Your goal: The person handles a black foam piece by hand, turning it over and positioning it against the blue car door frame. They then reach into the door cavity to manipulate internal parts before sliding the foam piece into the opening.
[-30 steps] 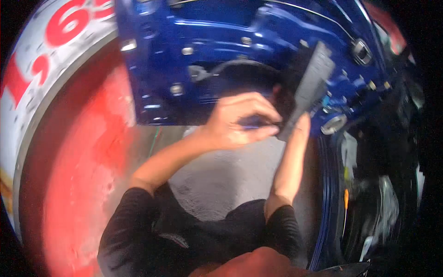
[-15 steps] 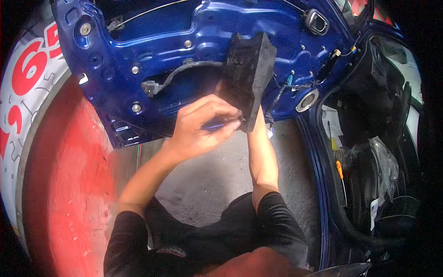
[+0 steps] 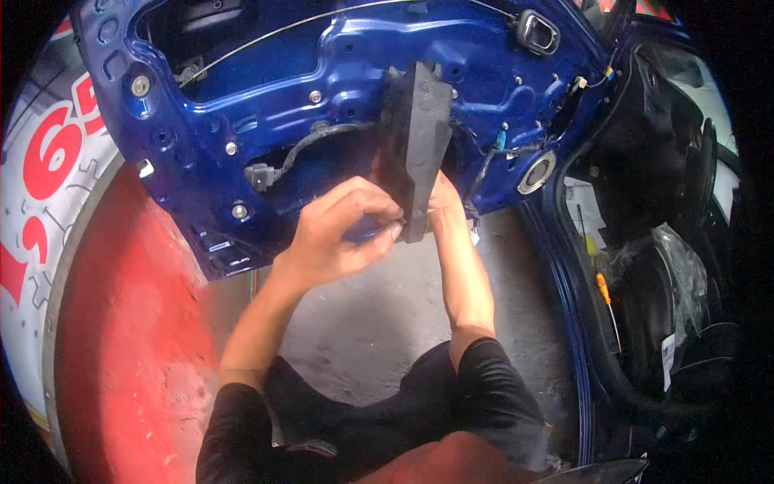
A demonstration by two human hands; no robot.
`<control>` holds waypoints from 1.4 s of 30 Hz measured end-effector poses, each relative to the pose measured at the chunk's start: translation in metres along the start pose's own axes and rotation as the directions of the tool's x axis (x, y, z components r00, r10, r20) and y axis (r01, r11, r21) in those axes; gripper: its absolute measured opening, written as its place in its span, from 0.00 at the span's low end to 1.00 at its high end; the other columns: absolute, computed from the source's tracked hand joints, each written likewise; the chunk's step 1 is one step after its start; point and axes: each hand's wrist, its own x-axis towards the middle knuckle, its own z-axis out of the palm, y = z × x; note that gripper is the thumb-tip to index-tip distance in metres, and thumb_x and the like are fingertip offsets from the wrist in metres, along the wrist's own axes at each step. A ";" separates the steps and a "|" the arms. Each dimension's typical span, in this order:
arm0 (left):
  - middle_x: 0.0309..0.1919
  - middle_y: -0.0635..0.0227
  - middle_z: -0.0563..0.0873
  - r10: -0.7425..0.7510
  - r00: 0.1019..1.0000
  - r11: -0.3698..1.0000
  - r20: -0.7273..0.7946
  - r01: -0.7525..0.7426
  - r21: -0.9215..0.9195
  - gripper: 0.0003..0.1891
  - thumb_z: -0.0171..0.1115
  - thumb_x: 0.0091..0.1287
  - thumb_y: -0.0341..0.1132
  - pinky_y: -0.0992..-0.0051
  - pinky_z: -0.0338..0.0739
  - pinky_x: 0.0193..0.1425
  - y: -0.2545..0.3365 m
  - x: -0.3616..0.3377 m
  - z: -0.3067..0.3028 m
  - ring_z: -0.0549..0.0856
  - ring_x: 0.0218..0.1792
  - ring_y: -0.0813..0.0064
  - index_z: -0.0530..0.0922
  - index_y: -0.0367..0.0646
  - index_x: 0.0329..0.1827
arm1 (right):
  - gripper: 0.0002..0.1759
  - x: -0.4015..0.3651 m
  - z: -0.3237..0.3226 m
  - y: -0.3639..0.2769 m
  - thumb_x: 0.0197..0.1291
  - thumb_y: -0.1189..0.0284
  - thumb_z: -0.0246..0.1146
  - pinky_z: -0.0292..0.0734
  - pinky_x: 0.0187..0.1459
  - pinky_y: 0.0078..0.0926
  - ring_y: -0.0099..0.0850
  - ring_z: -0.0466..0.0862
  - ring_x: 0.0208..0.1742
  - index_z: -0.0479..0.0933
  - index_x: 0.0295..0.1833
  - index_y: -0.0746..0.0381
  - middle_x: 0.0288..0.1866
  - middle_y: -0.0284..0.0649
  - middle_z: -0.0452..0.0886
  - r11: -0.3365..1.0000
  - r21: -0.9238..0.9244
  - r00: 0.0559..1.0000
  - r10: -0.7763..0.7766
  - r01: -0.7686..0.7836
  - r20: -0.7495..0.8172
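Note:
A long black block (image 3: pixel 426 137), foam-like with a notched upper end, stands nearly upright in front of the blue door panel. My right hand (image 3: pixel 440 196) grips it from behind; most of its fingers are hidden by the block. My left hand (image 3: pixel 343 226) is closed in a pinch, thumb and fingertips together at the block's lower left edge. Whatever lies between those fingertips is too small to make out. Behind both hands, the bare inner metal of the blue car door (image 3: pixel 274 81) shows bolts, a cable and openings.
A black wiring connector (image 3: pixel 260 177) hangs on the door at left. To the right are the car's door opening, an orange-handled screwdriver (image 3: pixel 604 289) and clear plastic wrap (image 3: pixel 681 270). Red floor paint (image 3: pixel 137 339) and a printed banner (image 3: pixel 48 169) lie to the left.
The block has turned, so its narrow side faces me more, and has shifted slightly left. My left hand stays pinched at its lower edge. The whole view has shifted a little.

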 end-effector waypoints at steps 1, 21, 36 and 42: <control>0.36 0.61 0.86 -0.011 1.000 1.000 0.002 0.011 -0.002 0.12 0.71 0.54 0.21 0.74 0.81 0.37 0.000 0.000 0.000 0.86 0.34 0.70 0.81 0.36 0.41 | 0.25 0.000 -0.003 -0.001 0.57 0.69 0.72 0.83 0.49 0.36 0.37 0.87 0.46 0.76 0.58 0.68 0.46 0.48 0.85 0.998 -0.055 0.999 -0.028 0.029 0.028; 0.49 0.62 0.84 -0.467 0.715 0.859 -0.521 0.506 -0.075 0.17 0.63 0.68 0.26 0.74 0.80 0.53 -0.018 -0.013 -0.054 0.82 0.48 0.75 0.77 0.34 0.60 | 0.24 -0.009 0.070 -0.047 0.63 0.72 0.69 0.82 0.35 0.19 0.23 0.84 0.37 0.68 0.59 0.68 0.43 0.40 0.78 0.760 -0.633 0.957 -0.271 0.148 -0.101; 0.43 0.63 0.83 -0.304 0.495 0.952 -0.814 0.185 -0.243 0.22 0.62 0.71 0.32 0.64 0.81 0.54 -0.017 -0.006 -0.108 0.83 0.40 0.74 0.68 0.36 0.64 | 0.14 -0.025 0.028 -0.082 0.61 0.69 0.67 0.77 0.33 0.36 0.40 0.84 0.27 0.77 0.47 0.67 0.24 0.47 0.80 0.313 -0.945 0.864 -0.497 0.097 -0.076; 0.33 0.72 0.79 -0.299 0.496 0.954 -0.815 0.129 -0.271 0.16 0.61 0.72 0.29 0.67 0.84 0.50 -0.010 0.005 -0.095 0.76 0.26 0.86 0.70 0.38 0.59 | 0.21 -0.018 0.020 -0.076 0.63 0.72 0.66 0.75 0.31 0.33 0.32 0.80 0.23 0.73 0.60 0.65 0.22 0.43 0.78 0.304 -0.952 0.793 -0.575 -0.021 -0.201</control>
